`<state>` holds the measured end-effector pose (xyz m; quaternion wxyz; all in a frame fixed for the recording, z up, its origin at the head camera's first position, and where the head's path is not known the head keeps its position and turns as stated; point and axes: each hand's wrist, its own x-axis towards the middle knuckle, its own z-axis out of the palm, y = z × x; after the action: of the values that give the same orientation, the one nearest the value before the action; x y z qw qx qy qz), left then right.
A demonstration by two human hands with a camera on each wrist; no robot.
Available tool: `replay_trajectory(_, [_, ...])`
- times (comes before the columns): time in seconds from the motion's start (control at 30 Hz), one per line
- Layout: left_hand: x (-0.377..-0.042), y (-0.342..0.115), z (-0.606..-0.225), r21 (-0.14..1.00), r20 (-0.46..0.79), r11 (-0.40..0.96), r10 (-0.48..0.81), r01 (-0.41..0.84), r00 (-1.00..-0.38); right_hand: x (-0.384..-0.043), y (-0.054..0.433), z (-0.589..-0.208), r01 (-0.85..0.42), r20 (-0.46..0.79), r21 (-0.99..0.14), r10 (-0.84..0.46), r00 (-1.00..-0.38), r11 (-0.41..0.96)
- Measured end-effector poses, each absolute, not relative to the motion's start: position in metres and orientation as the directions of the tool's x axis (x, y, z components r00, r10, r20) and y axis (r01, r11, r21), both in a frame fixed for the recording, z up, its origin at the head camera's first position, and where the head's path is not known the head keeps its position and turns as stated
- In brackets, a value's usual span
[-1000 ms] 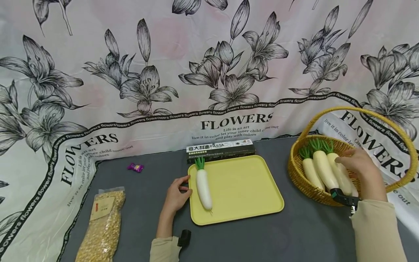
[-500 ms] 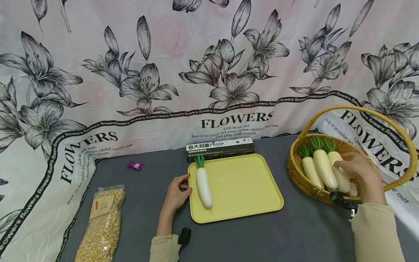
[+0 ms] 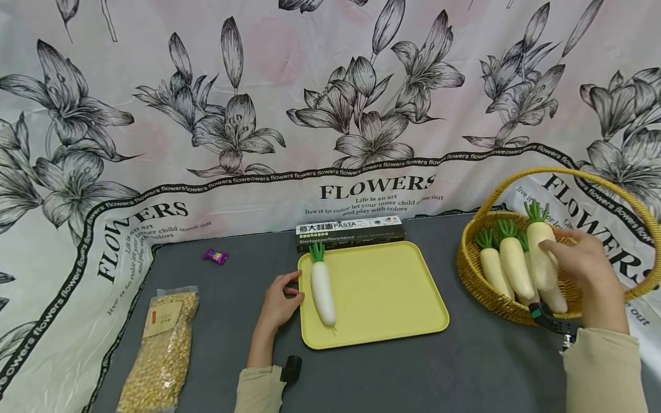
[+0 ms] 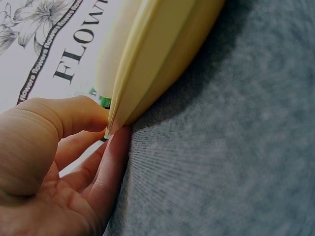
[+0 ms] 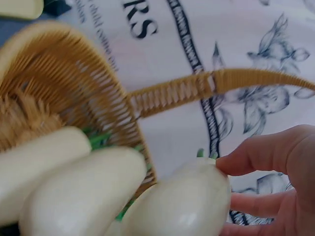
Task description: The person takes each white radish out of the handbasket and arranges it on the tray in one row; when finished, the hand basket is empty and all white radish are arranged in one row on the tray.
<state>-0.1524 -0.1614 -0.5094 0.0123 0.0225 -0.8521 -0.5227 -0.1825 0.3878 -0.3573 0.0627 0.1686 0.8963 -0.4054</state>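
Observation:
My left hand (image 3: 279,303) pinches the left rim of a yellow tray (image 3: 384,292). In the left wrist view the thumb lies on one side of the tray's edge (image 4: 162,54), with fingers on the other. One white radish (image 3: 322,293) with green leaf stubs lies lengthwise on the tray's left side. Over at the right, my right hand (image 3: 591,261) grips another white radish (image 3: 542,252), raised above the others in a wicker basket (image 3: 467,272). Thumb and fingers hold this radish (image 5: 182,201) from the side in the right wrist view. Several radishes (image 3: 516,267) lie in the basket.
A black pasta box (image 3: 351,234) stands behind the tray against the flower-printed cloth. Left of the tray are a purple wrapped candy (image 3: 215,256) and a clear bag of yellow kernels (image 3: 162,350). The basket's tall handle (image 3: 627,198) arches above the right forearm's side.
My right hand has lifted its radish up from the others, so its green top now rises above theirs. The left hand keeps its hold on the tray.

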Motion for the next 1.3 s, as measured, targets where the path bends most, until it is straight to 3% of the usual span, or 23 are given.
replay_trajectory(0.43, [-0.149, -0.163, -0.509, 0.890, 0.016, 0.457, -0.040, -0.004, -0.999, -0.183, 0.356, -0.346, 0.272, -0.172, -0.864, 0.258, -0.951, 0.423])
replay_trajectory(0.67, [-0.149, -0.163, -0.511, 0.884, 0.054, 0.467, -0.034, 0.032, -0.998, -0.181, 0.337, -0.354, 0.208, -0.159, -0.961, 0.253, -0.954, 0.183])
replay_trajectory(0.9, [-0.149, -0.162, -0.511, 0.885, 0.042, 0.465, -0.029, 0.024, -0.999, -0.174, 0.323, -0.362, 0.190, -0.185, -0.982, 0.286, -0.940, -0.010])
replay_trajectory(1.3, [-0.151, -0.162, -0.511, 0.892, 0.040, 0.453, -0.039, 0.018, -0.998, -0.162, 0.294, -0.371, 0.170, -0.187, -0.982, 0.272, -0.944, -0.085])
